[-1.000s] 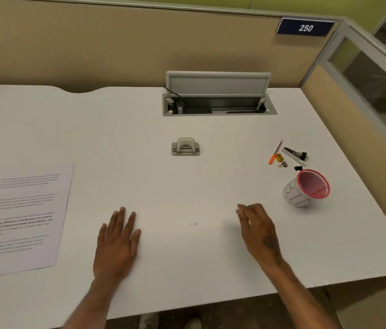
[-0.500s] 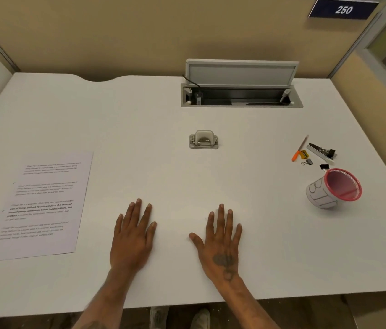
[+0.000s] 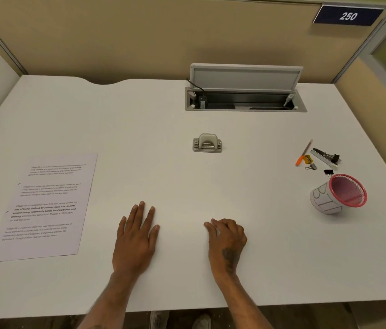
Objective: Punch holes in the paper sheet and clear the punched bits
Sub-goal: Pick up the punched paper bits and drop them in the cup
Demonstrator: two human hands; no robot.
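Progress is basically nil: right hand (image 3: 227, 239) just curled up empty, left hand (image 3: 137, 237) still flat on the desk (image 3: 270, 252), paper (image 3: 42, 207) lies untouched far left, hole punch (image 3: 207, 143) sits mid-desk beyond both hands.

**Even, diffuse overhead light; wide-angle view, moderately sharp.**
The white tabletop (image 3: 211, 181) reads bright with no glare. Shadows are soft and faint: a pale one under the mesh cup (image 3: 339, 194) and thin ones along the left hand (image 3: 136, 238). The straight edges of the partition (image 3: 139, 39) bow toward the frame borders. Print on the paper sheet (image 3: 45, 205) is smeared and unreadable, and the corners look soft.
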